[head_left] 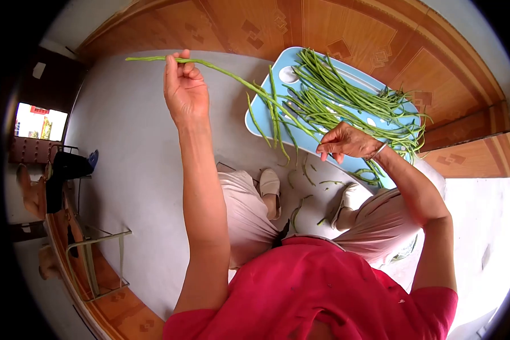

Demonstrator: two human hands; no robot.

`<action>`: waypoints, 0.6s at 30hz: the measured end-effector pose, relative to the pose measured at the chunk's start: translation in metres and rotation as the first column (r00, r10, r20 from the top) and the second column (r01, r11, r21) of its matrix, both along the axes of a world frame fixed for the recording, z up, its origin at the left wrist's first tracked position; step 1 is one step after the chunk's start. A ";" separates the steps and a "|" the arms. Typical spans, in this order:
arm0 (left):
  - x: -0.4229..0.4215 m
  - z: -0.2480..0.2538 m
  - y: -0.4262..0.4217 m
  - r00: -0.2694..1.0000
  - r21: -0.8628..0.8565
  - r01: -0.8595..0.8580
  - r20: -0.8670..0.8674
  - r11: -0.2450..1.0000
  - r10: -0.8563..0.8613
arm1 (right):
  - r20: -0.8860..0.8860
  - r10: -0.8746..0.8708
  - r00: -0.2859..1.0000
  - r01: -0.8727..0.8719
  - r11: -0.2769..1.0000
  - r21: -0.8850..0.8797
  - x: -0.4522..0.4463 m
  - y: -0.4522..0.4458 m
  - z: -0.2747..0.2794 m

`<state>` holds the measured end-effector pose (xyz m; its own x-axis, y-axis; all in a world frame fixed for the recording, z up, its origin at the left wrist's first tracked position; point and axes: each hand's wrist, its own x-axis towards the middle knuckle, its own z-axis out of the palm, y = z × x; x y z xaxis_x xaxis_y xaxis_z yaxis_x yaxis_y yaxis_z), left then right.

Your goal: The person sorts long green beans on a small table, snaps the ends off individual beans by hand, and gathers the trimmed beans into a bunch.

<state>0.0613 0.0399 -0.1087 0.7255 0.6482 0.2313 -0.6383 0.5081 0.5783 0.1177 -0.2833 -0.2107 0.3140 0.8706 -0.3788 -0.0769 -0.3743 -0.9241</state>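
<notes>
At 11 o'clock of the view: left hand [187, 93], thumb and fingers pinching one long green bean [228, 73] a little in from its tip, the short end jutting toward 10. Between 2 and 3: right hand [348, 141], fingertips closed on the other end. Bean: slung between both hands, slightly bowed, crossing above part of the blue table [286, 61]. Handling, as judged: very light, springy, smooth and perhaps a little slick; likely to snap under a sharp bend. Best hold: light pinch near each end. Between 1 and 2: bean pile [345, 88] on that table, strands mostly aligned, some overhanging the edge. At 3: bean pieces [330, 182] on the grey floor [124, 141].
</notes>
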 end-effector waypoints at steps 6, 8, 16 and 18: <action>0.002 -0.003 0.005 1.000 -0.024 0.027 0.007 0.999 -0.026 | 0.159 0.127 0.979 -0.091 0.971 -0.220 0.018 -0.014 -0.005; 0.001 -0.002 0.004 0.999 -0.022 0.045 0.012 0.999 -0.044 | 0.303 0.109 0.947 -0.026 0.963 -0.268 0.034 -0.025 -0.018; 0.000 -0.001 -0.004 0.990 -0.060 0.142 0.002 0.988 -0.142 | 0.860 -0.030 0.509 0.345 0.923 -0.172 0.076 -0.046 -0.088; 0.000 -0.001 -0.005 0.987 -0.059 0.160 -0.002 0.985 -0.160 | 0.867 0.038 0.497 0.349 0.906 -0.240 0.075 -0.046 -0.096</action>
